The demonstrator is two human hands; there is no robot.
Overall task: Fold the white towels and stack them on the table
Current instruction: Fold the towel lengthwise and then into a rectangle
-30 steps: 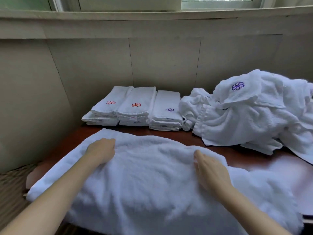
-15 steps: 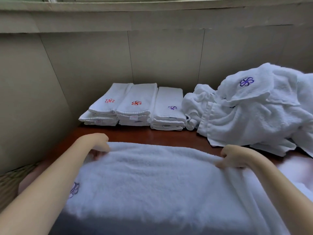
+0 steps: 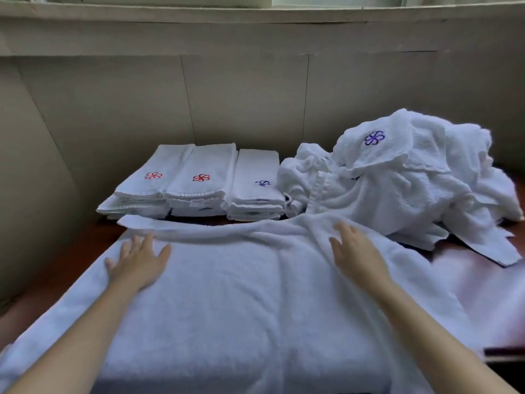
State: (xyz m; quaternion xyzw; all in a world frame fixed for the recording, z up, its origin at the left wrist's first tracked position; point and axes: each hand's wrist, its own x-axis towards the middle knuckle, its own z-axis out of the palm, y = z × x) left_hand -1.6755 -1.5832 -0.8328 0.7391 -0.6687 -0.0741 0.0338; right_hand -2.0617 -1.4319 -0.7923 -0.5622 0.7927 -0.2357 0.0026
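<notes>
A large white towel (image 3: 241, 294) lies spread across the near part of the table, its far edge reaching the folded stacks. My left hand (image 3: 139, 260) rests flat on its left side with fingers spread. My right hand (image 3: 355, 248) lies flat on its right side, fingers straight. Three stacks of folded white towels (image 3: 199, 186) stand in a row at the back, two with red flower marks, one with a blue mark. A heap of unfolded white towels (image 3: 397, 180) lies at the back right.
The brown table (image 3: 85, 245) shows at the left edge and at the right (image 3: 497, 280), where it reflects light. A beige panelled wall (image 3: 241, 95) runs close behind the stacks and along the left side.
Both hands gripped the towel's far edge half a second ago. They have let go, and now lie flat on the towel, which reaches farther back toward the stacks.
</notes>
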